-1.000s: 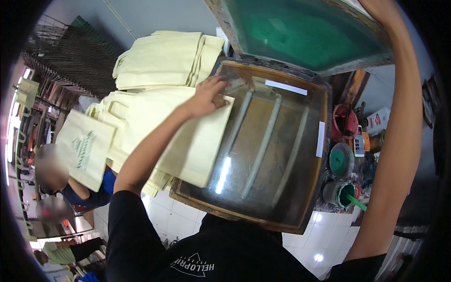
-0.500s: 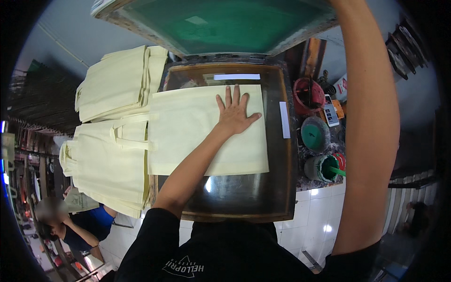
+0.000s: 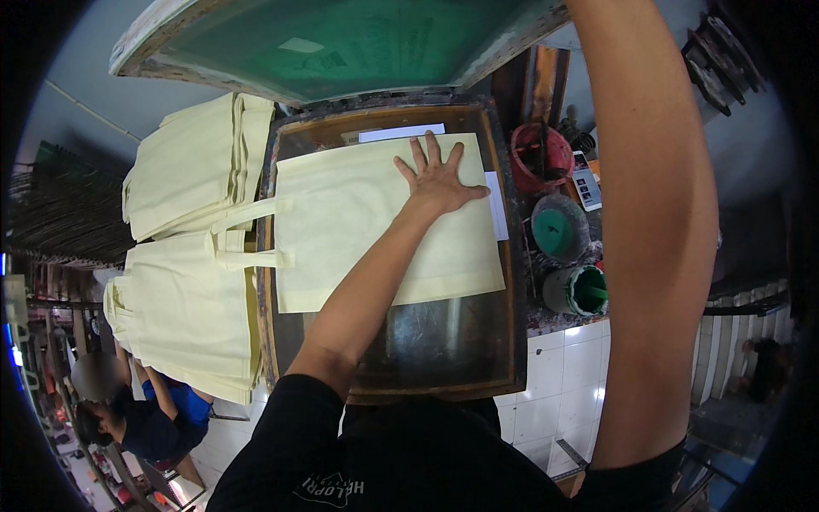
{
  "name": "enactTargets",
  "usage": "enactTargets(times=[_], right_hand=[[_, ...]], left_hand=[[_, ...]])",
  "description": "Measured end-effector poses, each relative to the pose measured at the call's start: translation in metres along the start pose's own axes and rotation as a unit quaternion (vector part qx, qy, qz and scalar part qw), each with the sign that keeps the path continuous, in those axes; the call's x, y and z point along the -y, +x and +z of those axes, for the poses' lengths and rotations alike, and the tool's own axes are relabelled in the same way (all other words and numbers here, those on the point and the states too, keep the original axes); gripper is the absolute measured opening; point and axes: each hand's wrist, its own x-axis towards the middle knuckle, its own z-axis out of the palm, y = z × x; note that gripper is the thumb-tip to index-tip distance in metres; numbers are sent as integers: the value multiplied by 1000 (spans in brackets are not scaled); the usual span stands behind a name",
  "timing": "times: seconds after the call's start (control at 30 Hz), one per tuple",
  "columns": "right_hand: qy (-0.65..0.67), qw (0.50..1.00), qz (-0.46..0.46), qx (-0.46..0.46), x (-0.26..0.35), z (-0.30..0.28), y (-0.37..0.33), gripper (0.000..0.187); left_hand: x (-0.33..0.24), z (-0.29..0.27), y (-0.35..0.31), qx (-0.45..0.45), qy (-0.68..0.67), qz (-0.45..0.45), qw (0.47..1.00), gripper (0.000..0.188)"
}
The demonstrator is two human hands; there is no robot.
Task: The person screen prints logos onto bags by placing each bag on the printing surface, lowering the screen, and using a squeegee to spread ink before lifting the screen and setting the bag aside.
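My left hand lies flat with fingers spread on a cream cloth tote bag. The bag rests on a dark glass-topped board with a wooden rim, its handles pointing left. Its far edge is close to one white strip, and its right edge meets another white strip. A raised printing screen with green mesh tilts above the board's far side. My right arm stretches up along the right, beyond the top of the picture, so the right hand is out of sight.
Two stacks of cream tote bags, a far one and a nearer one, stand left of the board. At right are a red tub, a bowl of green ink, an ink bucket and a phone. Another person is at lower left.
My left hand has slid the tote bag rightward over the board, up to the right strip. Its handles have drawn away from the stack and straightened. The whole view has shifted slightly.
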Motion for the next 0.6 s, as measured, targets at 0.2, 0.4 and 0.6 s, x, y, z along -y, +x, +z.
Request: enactTargets(times=[0.2, 0.4, 0.6], right_hand=[[36, 999, -11, 4, -2, -2, -4, 40], [27, 999, 37, 22, 17, -10, -12, 40], [92, 987, 110, 65, 52, -23, -69, 27]], left_hand=[[-8, -9, -1, 32, -2, -32, 999, 115], [-15, -22, 9, 55, 38, -50, 997, 126], [-1, -45, -45, -123, -359, 157, 912, 92]])
